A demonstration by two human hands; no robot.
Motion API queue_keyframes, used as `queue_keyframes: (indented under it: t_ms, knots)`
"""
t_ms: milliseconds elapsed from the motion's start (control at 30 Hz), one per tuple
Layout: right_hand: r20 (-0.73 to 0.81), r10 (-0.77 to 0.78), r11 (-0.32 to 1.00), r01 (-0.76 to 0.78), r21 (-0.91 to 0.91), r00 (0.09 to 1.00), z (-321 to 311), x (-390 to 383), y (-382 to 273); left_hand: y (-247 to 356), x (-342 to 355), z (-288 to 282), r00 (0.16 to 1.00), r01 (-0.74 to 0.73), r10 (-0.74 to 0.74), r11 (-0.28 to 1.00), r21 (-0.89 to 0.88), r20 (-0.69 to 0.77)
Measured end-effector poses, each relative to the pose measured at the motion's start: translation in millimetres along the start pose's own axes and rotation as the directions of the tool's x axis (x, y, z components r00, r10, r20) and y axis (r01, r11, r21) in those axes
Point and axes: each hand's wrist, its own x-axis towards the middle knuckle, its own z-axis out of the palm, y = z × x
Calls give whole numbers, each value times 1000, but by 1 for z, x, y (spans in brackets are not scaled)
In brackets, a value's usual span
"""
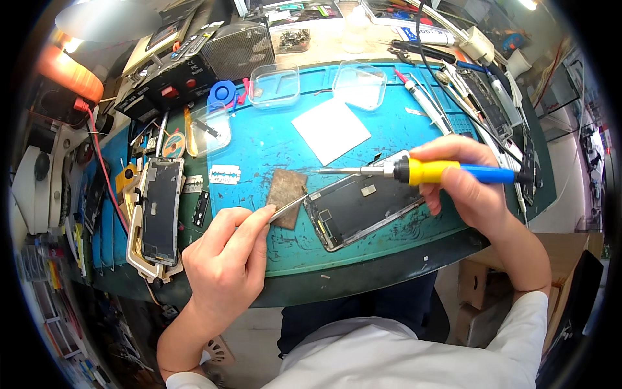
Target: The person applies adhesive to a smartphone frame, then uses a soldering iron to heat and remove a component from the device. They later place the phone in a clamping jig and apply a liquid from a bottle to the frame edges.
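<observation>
My left hand pinches slim metal tweezers, whose tips reach the upper left corner of a dark phone frame. The frame lies tilted on the blue mat in front of me. In my right hand is a soldering iron with a yellow and blue handle. Its thin metal tip points left, above the far edge of the frame and close to a brown rectangular pad. The pad lies partly behind the tweezers. Contact between the iron's tip and anything below cannot be made out.
A white square sheet lies beyond the frame, with clear plastic boxes behind it. Razor blades sit on the mat's left. Another phone frame rests at far left. Syringes and cables crowd the right; a lamp overhangs upper left.
</observation>
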Motion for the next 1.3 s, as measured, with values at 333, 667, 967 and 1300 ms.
queue_keyframes:
  t_ms: [333, 667, 967, 1300]
  knots:
    - [9, -21, 985, 23, -172, 1000, -2, 41, 0, 1, 0, 2, 1000, 12, -13, 1000, -10, -22]
    - [-19, -49, 977, 44, -211, 999, -2, 49, 11, 1, -1, 3, 999, 13, -14, 1000, -14, -35]
    - [-10, -16, 982, 14, -187, 1000, -3, 49, 12, 1, 0, 2, 999, 17, -18, 1000, -26, -27]
    - [-5, -12, 987, 11, -162, 1000, -2, 50, 12, 0, -1, 2, 1000, 14, -15, 1000, -23, -25]
